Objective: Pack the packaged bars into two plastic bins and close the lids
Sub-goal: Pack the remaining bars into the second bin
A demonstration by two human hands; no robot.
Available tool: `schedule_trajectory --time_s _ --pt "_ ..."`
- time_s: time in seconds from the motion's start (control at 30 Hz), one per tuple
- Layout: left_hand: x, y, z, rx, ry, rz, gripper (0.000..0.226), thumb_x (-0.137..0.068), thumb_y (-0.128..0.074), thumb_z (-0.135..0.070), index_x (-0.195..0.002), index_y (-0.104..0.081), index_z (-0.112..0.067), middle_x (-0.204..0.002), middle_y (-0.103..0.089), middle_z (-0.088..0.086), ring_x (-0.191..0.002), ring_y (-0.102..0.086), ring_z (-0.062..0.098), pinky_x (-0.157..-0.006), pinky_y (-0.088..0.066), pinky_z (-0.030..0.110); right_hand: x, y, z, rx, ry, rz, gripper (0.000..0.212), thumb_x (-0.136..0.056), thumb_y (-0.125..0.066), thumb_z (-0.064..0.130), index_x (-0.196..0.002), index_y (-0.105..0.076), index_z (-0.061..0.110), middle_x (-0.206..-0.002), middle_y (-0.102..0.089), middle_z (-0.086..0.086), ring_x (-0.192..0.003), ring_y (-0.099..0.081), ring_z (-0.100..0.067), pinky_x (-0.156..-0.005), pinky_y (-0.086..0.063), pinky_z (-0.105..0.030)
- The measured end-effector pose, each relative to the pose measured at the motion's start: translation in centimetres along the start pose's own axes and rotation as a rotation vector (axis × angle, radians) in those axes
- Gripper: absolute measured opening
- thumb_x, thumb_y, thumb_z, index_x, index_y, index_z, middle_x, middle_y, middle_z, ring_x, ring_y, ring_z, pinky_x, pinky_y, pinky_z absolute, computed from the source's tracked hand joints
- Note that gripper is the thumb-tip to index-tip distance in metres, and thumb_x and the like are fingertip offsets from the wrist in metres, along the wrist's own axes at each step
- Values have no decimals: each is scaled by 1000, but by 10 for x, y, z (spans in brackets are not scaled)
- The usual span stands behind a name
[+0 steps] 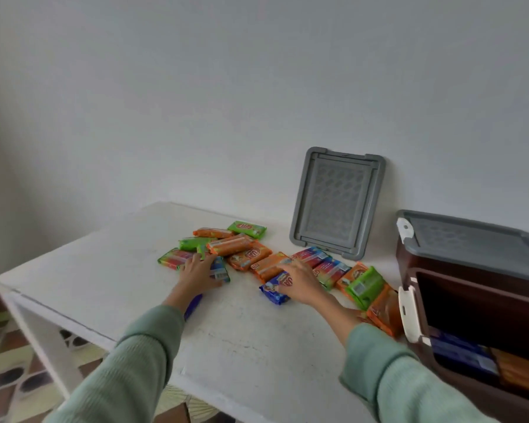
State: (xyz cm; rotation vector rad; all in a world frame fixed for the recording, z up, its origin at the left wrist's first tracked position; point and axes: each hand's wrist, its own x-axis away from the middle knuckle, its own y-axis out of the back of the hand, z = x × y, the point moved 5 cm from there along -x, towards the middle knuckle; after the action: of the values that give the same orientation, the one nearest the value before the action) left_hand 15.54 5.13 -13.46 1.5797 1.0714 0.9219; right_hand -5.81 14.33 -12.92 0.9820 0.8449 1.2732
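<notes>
On the white desk [110,270] the left hand [196,274] lies flat on a blue bar [220,271] at the left end of the scattered packaged bars [248,256], its grip spread and not yet closed, probably to gather them. The right hand [300,283] presses open on another blue bar [275,288], near the loose grey lid [336,203] leaning against the wall. At far right the open brown bin [458,377] already holds some bars beside the closed bin [477,239].
</notes>
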Motion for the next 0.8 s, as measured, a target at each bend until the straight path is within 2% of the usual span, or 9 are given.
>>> schedule_trajectory --time_s 0.1,0.17,0.33,0.4,0.47,0.53,0.63,0.7,0.8 --pt "3 -16 11 -121 -12 -42 75 -90 -52 -44 -149 -9 -29 -150 -19 13 -138 -19 33 -113 -19 39 -3 -38 -1 71 6 149 59 -93 -41 53 -146 -22 37 -158 -5 -4 -144 -3 -31 -112 -22 -48" --pt "2 -18 11 -152 -11 -110 69 -93 -48 -38 -149 -8 -32 -149 -20 12 -137 -21 32 -113 -20 40 -2 -50 -4 113 16 156 56 -93 -33 56 -146 -22 39 -158 -3 0 -145 3 -29 -111 -25 -50" --pt "1 -9 3 -238 -34 -171 58 -93 -50 -33 -145 -24 -35 -143 -32 8 -131 -30 28 -109 -27 40 17 -38 0 30 109 -83 34 -96 -40 44 -116 -55 22 -132 -41 -3 -128 -32 -23 -90 -44 -35" --pt "1 -6 -4 -254 -78 -134 56 -91 -53 -35 -143 -31 -36 -141 -36 7 -130 -32 28 -108 -30 42 25 -38 -1 90 134 -186 32 -93 -45 42 -97 -60 14 -116 -47 -3 -114 -42 -20 -79 -48 -30" --pt "2 -5 -15 -253 -142 -74 55 -88 -57 -37 -139 -38 -35 -135 -44 5 -126 -37 26 -105 -31 43 28 -38 -6 108 90 -268 30 -90 -52 39 -89 -64 12 -114 -47 -2 -112 -44 -18 -78 -50 -27" --pt "6 -11 -29 -247 -228 5 56 -86 -59 -41 -138 -41 -32 -128 -50 3 -120 -44 22 -98 -35 38 25 -34 -9 78 7 -313 28 -88 -57 37 -103 -61 14 -123 -42 -3 -119 -41 -19 -82 -50 -25" --pt "11 -25 -42 -159 -289 79 60 -87 -58 -43 -141 -38 -28 -124 -50 7 -107 -47 19 -81 -36 26 15 -38 -12 22 -198 -189 63 -87 -57 44 -141 -32 23 -147 -20 -12 -136 -24 -28 -98 -42 -33" --pt "11 -33 -44 -107 -289 119 64 -87 -57 -42 -144 -32 -28 -128 -47 8 -113 -46 21 -86 -40 28 12 -40 -12 53 -286 -106 68 -90 -52 44 -147 -21 25 -150 -19 -15 -137 -22 -31 -104 -37 -37" --pt "13 -35 -41 -91 -273 97 64 -87 -58 -42 -144 -32 -29 -129 -48 8 -114 -46 22 -89 -40 28 10 -39 -10 80 -305 -83 59 -93 -52 34 -145 -26 23 -143 -32 -14 -132 -29 -30 -102 -39 -37"
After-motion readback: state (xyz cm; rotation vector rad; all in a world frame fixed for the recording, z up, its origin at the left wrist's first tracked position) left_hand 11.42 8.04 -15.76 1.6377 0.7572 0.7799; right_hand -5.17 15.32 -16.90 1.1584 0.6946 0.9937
